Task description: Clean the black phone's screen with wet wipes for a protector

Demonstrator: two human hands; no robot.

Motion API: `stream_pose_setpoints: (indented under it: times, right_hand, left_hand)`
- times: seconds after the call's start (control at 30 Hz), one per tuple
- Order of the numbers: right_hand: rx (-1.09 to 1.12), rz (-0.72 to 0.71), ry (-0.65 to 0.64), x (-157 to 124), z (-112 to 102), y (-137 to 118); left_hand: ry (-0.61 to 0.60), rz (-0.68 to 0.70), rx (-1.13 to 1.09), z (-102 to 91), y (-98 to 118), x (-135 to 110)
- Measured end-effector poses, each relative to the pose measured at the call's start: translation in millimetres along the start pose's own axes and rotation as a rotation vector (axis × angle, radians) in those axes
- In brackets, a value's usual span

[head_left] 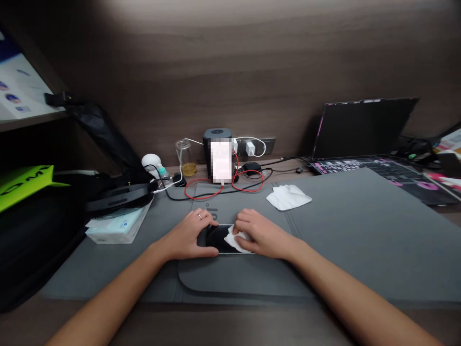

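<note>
Under right hand (pixel 260 234), tissue (pixel 233 239), phone (pixel 218 239) part-hidden

From the person's head, the single view looks forward and down across the table (pixel 223 323), phone (pixel 218 240) near, below frame centre, wall (pixel 230 67) across the top.

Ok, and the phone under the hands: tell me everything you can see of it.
The phone is a slim slab with a glossy, glass-like black face, unlit, and a pale edge along its near side. It lies on the grey mat, long side running left to right. The left hand spans its left end, thumb at the near edge; the right hand holds a white tissue on its face, hiding the right end.
</note>
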State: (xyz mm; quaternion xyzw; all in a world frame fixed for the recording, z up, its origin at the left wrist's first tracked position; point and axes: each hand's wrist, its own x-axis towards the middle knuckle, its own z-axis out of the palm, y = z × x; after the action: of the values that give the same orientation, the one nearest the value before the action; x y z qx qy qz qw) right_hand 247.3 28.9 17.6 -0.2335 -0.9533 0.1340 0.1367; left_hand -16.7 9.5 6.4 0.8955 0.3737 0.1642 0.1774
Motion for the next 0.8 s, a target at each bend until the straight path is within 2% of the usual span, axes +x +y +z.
stream_pose_setpoints:
  times: [0.1, 0.27, 0.43, 0.6, 0.8]
  right_hand:
    - [0.018, -0.046, -0.016, 0.2, 0.7, -0.3]
    - [-0.003, 0.003, 0.006, -0.3, -3.2, 0.9]
    - [0.014, -0.046, -0.023, 1.6, -3.7, -2.7]
    - [-0.002, 0.039, 0.006, 0.2, -3.5, 0.8]
    - [0.038, -0.024, -0.007, -0.3, -0.6, -0.5]
  left_hand:
    - [-0.003, 0.002, 0.003, -0.1, 0.0, 0.0]
    - [0.005, -0.003, -0.002, -0.8, 0.8, -0.1]
    - [0.0, -0.001, 0.004, -0.7, 1.3, -0.2]
    - [-0.002, -0.003, -0.001, 0.6, -0.3, -1.2]
    - [-0.008, -0.014, 0.003, 1.4, -0.5, -2.0]
